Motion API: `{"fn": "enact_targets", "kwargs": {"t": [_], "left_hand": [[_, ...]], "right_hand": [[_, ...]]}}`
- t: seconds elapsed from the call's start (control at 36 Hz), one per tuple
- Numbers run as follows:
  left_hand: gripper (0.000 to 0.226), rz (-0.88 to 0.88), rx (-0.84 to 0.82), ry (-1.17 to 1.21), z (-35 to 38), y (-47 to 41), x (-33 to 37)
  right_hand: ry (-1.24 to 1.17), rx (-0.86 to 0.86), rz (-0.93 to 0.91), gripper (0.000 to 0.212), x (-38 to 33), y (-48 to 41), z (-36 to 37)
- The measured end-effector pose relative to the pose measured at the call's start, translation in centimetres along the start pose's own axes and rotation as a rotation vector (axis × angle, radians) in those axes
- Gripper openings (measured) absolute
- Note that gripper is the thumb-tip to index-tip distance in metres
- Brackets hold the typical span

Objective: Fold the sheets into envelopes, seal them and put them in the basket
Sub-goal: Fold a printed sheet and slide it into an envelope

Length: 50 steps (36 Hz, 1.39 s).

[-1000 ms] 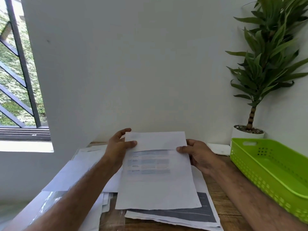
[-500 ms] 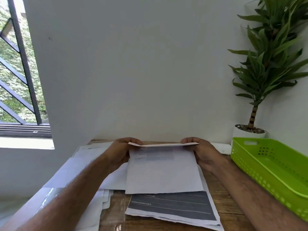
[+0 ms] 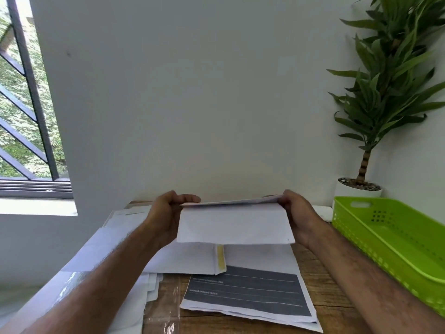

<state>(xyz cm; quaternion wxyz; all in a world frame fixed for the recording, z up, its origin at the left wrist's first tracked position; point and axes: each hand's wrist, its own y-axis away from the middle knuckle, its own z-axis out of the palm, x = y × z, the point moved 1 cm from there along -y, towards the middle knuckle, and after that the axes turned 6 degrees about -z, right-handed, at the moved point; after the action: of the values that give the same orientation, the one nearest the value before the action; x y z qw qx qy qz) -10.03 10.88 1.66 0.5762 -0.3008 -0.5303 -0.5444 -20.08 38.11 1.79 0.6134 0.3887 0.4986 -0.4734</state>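
Sheet [image 3: 234, 226], folded over and held in the air above the desk [image 3: 322, 288], a little way in front of the person. Left hand [image 3: 168, 213] pinches its left end at the crease and right hand [image 3: 297, 213] pinches the right end, each closed on the paper. Likely faults: the two layers may slip out of line if one pinch loosens, giving a skewed crease that will not fit an envelope [image 3: 192, 257]; pressing the fold in mid-air, without a firm backing, may leave it soft or crooked. Nearest the viewer, a printed page [image 3: 248, 294] with a dark panel lies on the wooden desk, overlapped by the envelope with its yellow adhesive strip, beside loose white papers [image 3: 120, 227] at left. Green basket [image 3: 375, 239] stands at right, apparently empty. Beyond: potted plant [image 3: 385, 97], white wall [image 3: 192, 92], barred window [image 3: 26, 92] at left.
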Motion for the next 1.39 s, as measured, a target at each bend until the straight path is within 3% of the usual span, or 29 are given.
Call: {"fn": "enact_targets", "kwargs": {"t": [0.08, 0.17, 0.19, 0.31, 0.39, 0.5, 0.64, 0.72, 0.89, 1.22, 1.39], "left_hand": [[0.038, 0.033, -0.045, 0.022, 0.0, -0.4, -0.1], [0.015, 0.073, -0.075, -0.03, 0.8, -0.5, -0.1], [0.013, 0.103, -0.068, -0.056, 0.8, -0.7, -0.3], [0.046, 0.167, -0.021, -0.089, 1.0, -0.9, -0.5], [0.057, 0.193, -0.01, -0.069, 0.9, -1.1, -0.7], [0.057, 0.25, 0.051, 0.002, 0.5, -1.3, -0.5], [0.039, 0.258, 0.039, -0.005, 0.1, -1.3, -0.5], [0.03, 0.236, 0.01, -0.011, 0.2, -1.2, -0.4], [0.035, 0.15, -0.118, -0.125, 0.7, -1.0, -0.8], [0.041, 0.224, 0.072, -0.339, 0.1, -1.1, -0.7], [0.03, 0.166, 0.011, -0.163, 0.0, -1.2, -0.4]], "right_hand": [[-0.014, -0.009, -0.004, 0.04, 0.0, -0.4, -0.2], [0.024, -0.074, -0.055, 0.017, 0.3, -0.2, 0.1], [0.053, -0.083, -0.092, 0.02, 0.5, -0.2, 0.2], [0.072, -0.042, -0.14, 0.05, 0.7, -0.2, 0.5], [0.041, -0.028, -0.142, 0.047, 0.7, -0.2, 0.7], [0.081, -0.152, -0.044, 0.035, 0.9, -0.1, 0.8], [0.175, -0.28, 0.044, 0.031, 1.3, 0.1, 0.7], [0.143, -0.197, -0.024, 0.036, 1.2, -0.2, 0.7], [0.119, -0.021, -0.147, 0.031, 0.5, 0.1, 0.6], [0.094, -0.033, -0.032, 0.02, 0.6, 0.0, 0.4], [-0.05, -0.065, 0.015, 0.021, 0.4, 0.0, 0.3]]}}
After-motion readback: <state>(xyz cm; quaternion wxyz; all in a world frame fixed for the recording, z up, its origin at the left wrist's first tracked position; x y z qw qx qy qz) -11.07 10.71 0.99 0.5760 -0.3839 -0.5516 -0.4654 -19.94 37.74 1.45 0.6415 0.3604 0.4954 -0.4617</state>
